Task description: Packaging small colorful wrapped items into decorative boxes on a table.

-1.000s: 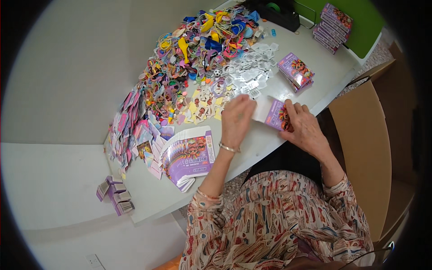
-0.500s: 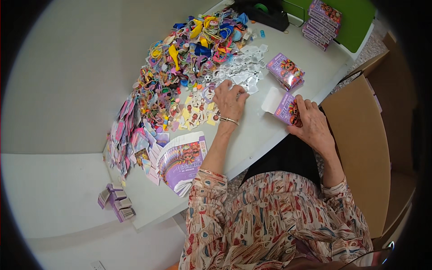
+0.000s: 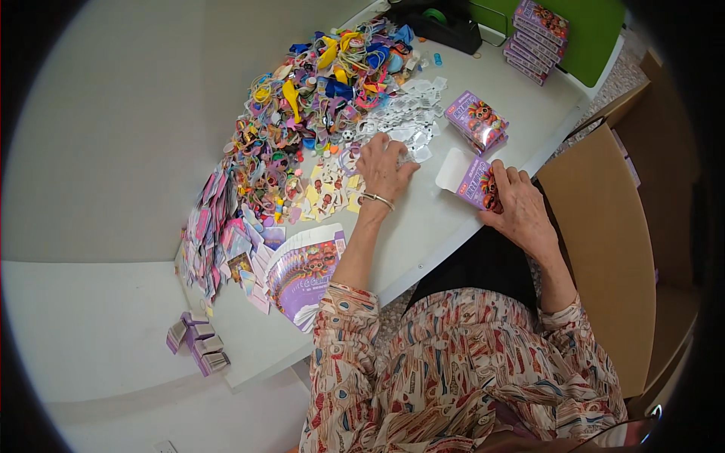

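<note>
My right hand (image 3: 522, 209) is closed round a small purple cardboard box (image 3: 476, 181) with a printed character on it. The box's white end flap stands open toward the left. My left hand (image 3: 387, 170), with a bangle at its wrist, reaches down to the near edge of a heap of small white printed slips (image 3: 408, 113). Its fingers are bent and its thumb is held apart; the fingertips are partly hidden. Beside that hand lie small cut-out stickers on yellow and white backing (image 3: 325, 192). Just beyond the held box, closed purple boxes (image 3: 477, 121) are stacked.
A large heap of colourful trinkets and bands (image 3: 302, 106) runs along the wall. Pink cards (image 3: 211, 234) and fanned flat purple cartons (image 3: 310, 275) lie at left. A black tape dispenser (image 3: 434, 26) and a taller box stack (image 3: 538, 41) stand far back. An open brown carton (image 3: 604, 249) is at right.
My left hand's thumb has shifted slightly outward at the white slips. My right hand holds the box in almost the same place. The whole view has shifted a little.
</note>
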A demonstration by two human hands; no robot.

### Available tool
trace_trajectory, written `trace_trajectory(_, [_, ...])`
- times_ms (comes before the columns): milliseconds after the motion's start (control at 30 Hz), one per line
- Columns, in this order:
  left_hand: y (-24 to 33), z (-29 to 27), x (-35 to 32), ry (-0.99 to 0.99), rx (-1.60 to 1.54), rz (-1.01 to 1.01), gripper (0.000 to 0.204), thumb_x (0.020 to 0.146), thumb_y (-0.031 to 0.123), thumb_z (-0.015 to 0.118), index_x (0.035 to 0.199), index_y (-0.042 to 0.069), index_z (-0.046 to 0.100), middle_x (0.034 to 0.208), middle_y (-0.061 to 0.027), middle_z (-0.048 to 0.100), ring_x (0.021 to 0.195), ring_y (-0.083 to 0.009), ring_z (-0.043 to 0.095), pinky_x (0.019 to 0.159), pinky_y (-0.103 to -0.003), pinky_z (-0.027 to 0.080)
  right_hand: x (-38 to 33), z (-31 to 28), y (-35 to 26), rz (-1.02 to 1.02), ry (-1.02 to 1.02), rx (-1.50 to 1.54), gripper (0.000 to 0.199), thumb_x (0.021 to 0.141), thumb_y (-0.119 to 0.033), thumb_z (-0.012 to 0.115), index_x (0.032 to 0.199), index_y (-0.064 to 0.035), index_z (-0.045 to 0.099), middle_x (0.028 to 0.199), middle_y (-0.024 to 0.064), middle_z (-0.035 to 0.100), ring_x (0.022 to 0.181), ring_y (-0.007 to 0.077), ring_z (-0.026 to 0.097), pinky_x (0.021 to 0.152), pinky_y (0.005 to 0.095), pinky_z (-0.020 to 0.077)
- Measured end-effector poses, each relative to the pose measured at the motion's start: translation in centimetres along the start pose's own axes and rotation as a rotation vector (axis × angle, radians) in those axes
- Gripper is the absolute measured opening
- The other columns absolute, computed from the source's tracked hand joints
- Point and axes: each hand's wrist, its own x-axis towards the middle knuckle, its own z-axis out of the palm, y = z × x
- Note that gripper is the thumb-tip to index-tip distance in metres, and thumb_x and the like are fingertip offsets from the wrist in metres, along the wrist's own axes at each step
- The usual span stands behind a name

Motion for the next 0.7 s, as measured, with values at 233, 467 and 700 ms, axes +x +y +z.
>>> trace_trajectory(233, [-1.7,0.0,0.2,0.143,-0.085,0.045,0.014,0.074,0.020,0.074,0.084,0.010,0.069,0.110,-0.0096,0.057,0.100,-0.0243,0.053,0.088,-0.037,0.039,-0.1,0.3,-0.4,-0.032,0.021,-0.007,0.080,0.063,-0.019,0.077,0.128,0.0068,0.038,0.098,0.0195,0.054,0.092,0.0348,0.054,0.080,0.0419,0.0474])
trace_trajectory(467, [2.6,-4.0,-0.4,-0.068,-1.174,-0.340,0.010,0.086,0.011,0.066,0.092,0.004,0.069,0.101,-0.0063,0.062,0.093,-0.0095,0.055,0.081,-0.023,0.043,0.9,1.1,-1.8,-0.093,-0.010,0.058,0.076,0.066,-0.022,0.076,0.125,0.0057,0.037,0.096,0.0199,0.054,0.090,0.0365,0.054,0.076,0.0433,0.0476])
trace_trajectory(700, [2.8,-3.7,-4.8,0.181,-0.474,-0.047,0.009,0.078,0.013,0.070,0.084,0.006,0.070,0.108,-0.0128,0.064,0.106,-0.0248,0.056,0.091,-0.036,0.042,2.2,1.7,-4.8,-0.237,-0.008,0.156,0.073,0.065,-0.018,0.077,0.123,0.0035,0.038,0.097,0.0205,0.054,0.092,0.0380,0.054,0.079,0.0437,0.0462])
